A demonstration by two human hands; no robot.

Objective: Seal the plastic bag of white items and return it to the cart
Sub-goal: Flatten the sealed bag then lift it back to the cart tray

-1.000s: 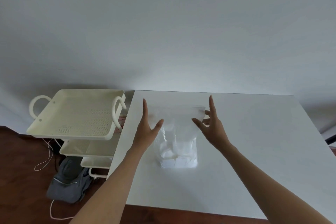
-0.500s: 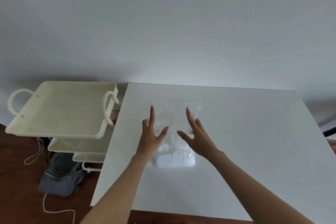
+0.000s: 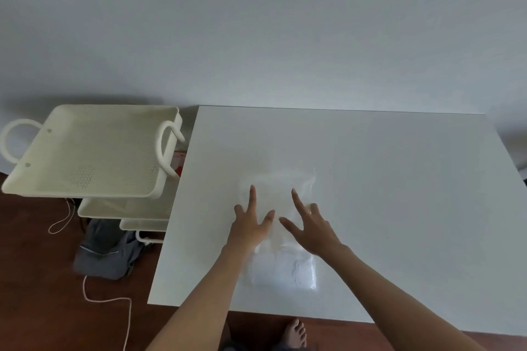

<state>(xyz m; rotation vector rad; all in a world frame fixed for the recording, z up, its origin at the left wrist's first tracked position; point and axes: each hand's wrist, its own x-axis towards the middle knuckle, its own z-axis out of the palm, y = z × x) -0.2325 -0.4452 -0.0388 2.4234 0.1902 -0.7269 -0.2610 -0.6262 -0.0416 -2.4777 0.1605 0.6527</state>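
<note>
A clear plastic bag (image 3: 281, 268) with white items in its near end lies flat on the white table (image 3: 385, 179). Its empty top part stretches away from me towards the wall. My left hand (image 3: 251, 222) rests palm down on the bag's left side, fingers spread. My right hand (image 3: 310, 225) presses on the bag's right side, fingers also spread. Neither hand grips the bag. The cream tiered cart (image 3: 91, 151) stands left of the table, its top tray bare.
Two lower cart shelves (image 3: 125, 208) show under the top tray. A grey cloth bundle (image 3: 105, 251) and a white cord (image 3: 105, 299) lie on the wooden floor beside the cart. My bare foot (image 3: 295, 333) is below the table's near edge.
The bag stood upright between my raised hands; it has been laid flat on the table. Both hands came down onto it, palms pressing. The camera tilted downward.
</note>
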